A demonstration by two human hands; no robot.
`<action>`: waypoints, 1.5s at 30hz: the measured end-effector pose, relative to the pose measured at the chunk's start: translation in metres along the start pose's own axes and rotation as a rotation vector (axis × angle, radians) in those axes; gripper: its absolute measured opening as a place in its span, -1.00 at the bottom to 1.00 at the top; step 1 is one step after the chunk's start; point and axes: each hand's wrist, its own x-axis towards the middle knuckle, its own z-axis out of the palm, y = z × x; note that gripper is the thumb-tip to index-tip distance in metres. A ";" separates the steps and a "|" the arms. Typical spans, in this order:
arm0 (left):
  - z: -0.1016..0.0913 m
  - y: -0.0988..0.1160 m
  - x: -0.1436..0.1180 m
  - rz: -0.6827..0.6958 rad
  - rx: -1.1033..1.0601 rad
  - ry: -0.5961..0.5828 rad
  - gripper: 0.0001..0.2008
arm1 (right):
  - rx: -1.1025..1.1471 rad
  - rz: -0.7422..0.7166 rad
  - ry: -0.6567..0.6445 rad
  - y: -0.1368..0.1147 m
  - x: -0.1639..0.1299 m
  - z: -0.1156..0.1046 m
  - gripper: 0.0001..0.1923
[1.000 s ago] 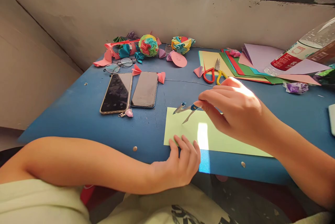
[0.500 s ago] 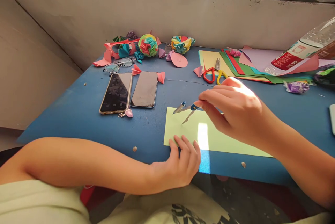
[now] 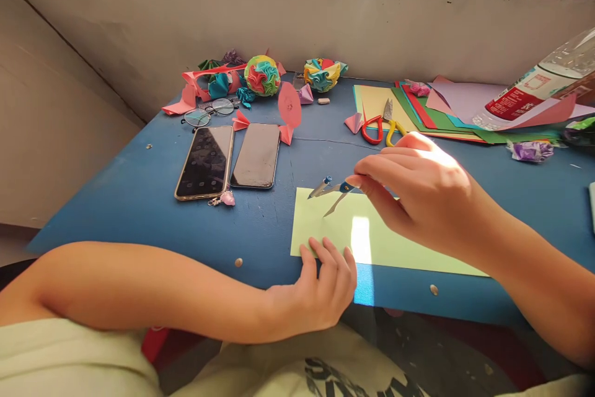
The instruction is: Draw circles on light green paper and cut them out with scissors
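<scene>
My right hand (image 3: 418, 183) pinches the top of a drawing compass (image 3: 345, 187) between thumb and fingers. Below the hand, its two legs are spread, with the needle leg and the pencil leg both over the left part of a light green paper sheet (image 3: 400, 242). I cannot tell whether both tips touch the sheet. My left hand (image 3: 320, 285) rests at the sheet's near left edge, fingertips spread on the paper and nothing held. A patch of sunlight falls across the sheet beside these fingers.
Two phones (image 3: 204, 161) lie left of the sheet, with glasses (image 3: 209, 113) behind. Paper balls (image 3: 263, 75), a pink paper disc (image 3: 290, 104) and scraps line the back. Scissors (image 3: 387, 127), coloured papers (image 3: 441, 112) and a tilted bottle (image 3: 525, 90) are at the right.
The pink disc has shifted left and now stands on edge near the phones, revealing a small pale block behind where it lay. Both hands and the compass stay almost in place.
</scene>
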 end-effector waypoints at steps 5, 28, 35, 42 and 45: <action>-0.001 -0.011 0.002 -0.030 -0.118 -0.035 -0.62 | 0.063 0.093 0.041 -0.003 -0.002 0.008 -0.78; 0.004 -0.022 0.002 -0.053 -0.390 -0.169 -0.54 | 1.103 0.704 0.337 0.002 -0.028 0.077 -0.80; 0.003 -0.024 0.000 -0.026 -0.427 -0.196 -0.52 | 1.099 0.683 0.340 -0.001 -0.031 0.079 -0.79; 0.004 -0.024 -0.001 -0.025 -0.440 -0.207 -0.50 | 1.051 0.670 0.359 -0.003 -0.032 0.076 -0.79; 0.004 -0.024 -0.002 -0.023 -0.446 -0.210 -0.50 | 1.033 0.665 0.350 -0.003 -0.033 0.074 -0.79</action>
